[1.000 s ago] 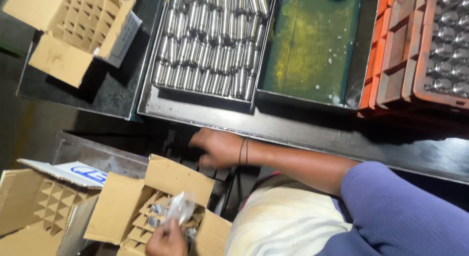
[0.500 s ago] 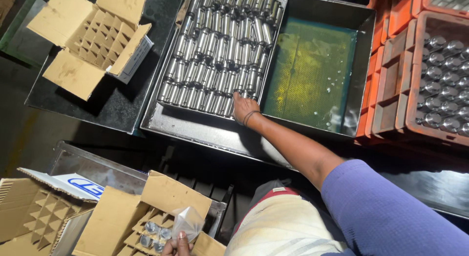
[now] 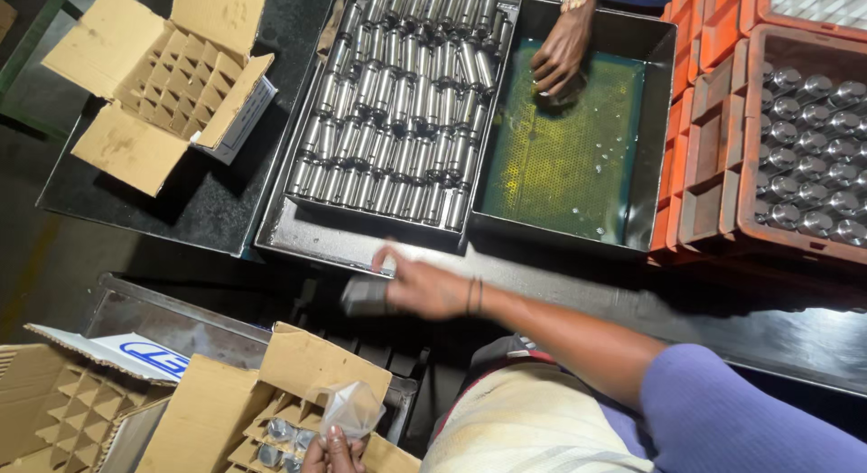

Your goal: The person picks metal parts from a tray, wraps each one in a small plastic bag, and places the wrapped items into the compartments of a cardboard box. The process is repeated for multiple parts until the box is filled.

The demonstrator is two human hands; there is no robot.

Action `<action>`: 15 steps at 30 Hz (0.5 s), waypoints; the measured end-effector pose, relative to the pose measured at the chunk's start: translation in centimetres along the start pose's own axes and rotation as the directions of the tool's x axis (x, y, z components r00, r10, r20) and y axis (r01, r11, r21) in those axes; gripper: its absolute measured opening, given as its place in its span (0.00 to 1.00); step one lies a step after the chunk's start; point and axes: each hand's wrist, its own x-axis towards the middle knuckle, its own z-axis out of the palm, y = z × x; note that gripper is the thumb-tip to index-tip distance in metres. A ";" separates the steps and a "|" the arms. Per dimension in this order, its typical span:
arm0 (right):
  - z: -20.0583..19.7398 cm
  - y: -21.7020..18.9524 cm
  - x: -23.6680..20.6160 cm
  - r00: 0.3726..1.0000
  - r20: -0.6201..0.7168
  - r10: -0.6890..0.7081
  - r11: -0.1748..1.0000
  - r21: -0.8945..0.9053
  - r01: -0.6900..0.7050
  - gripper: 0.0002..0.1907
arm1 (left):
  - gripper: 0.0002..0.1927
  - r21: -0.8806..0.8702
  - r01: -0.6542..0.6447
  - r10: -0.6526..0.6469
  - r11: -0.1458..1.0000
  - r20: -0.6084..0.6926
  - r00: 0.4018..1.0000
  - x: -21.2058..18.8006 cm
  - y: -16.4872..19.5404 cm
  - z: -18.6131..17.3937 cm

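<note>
The person's right hand (image 3: 424, 288) is closed around a short metal cylinder (image 3: 366, 297), held just in front of the dark tray (image 3: 361, 247) packed with rows of the same metal cylinders (image 3: 397, 103). The left hand (image 3: 332, 450) pinches a small clear plastic bag (image 3: 350, 408) over an open cardboard box (image 3: 262, 410) with divider cells, a few already filled. Across the bench, another person's hand (image 3: 560, 53) reaches into a tray of greenish liquid (image 3: 564, 148). Orange crates (image 3: 713, 166) of cylinders stand alongside.
</note>
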 end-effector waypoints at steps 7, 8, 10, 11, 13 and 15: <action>9.7 -7.4 -4.6 0.921 0.390 0.004 0.999 -0.040 0.013 0.17 | 0.23 -0.138 -0.022 0.038 0.990 0.115 0.993 -1.8 1.2 -0.8; 10.7 -7.7 -4.5 0.921 0.379 -0.093 0.974 -0.155 0.162 0.16 | 0.22 -0.051 -0.080 0.084 0.995 0.077 0.993 -2.3 1.2 -0.7; 12.6 -7.5 -4.3 0.928 0.260 -0.266 0.955 -0.062 0.291 0.19 | 0.23 0.131 -0.182 0.182 0.975 0.012 0.983 -3.2 0.9 -0.6; 13.5 -7.1 -4.2 0.918 0.194 -0.346 0.934 -0.018 0.356 0.20 | 0.23 0.003 -0.075 0.073 0.997 0.166 0.983 -3.2 0.8 -1.5; 15.4 -5.8 -4.2 0.986 0.157 -0.060 0.982 0.189 0.029 0.23 | 0.24 -0.192 0.201 -0.087 0.961 0.481 0.872 -1.8 0.8 -4.8; 17.1 -4.2 -4.4 0.931 0.336 0.145 0.889 0.368 -0.271 0.23 | 0.21 -0.660 0.265 0.228 0.703 0.562 0.795 -1.1 -0.4 -6.8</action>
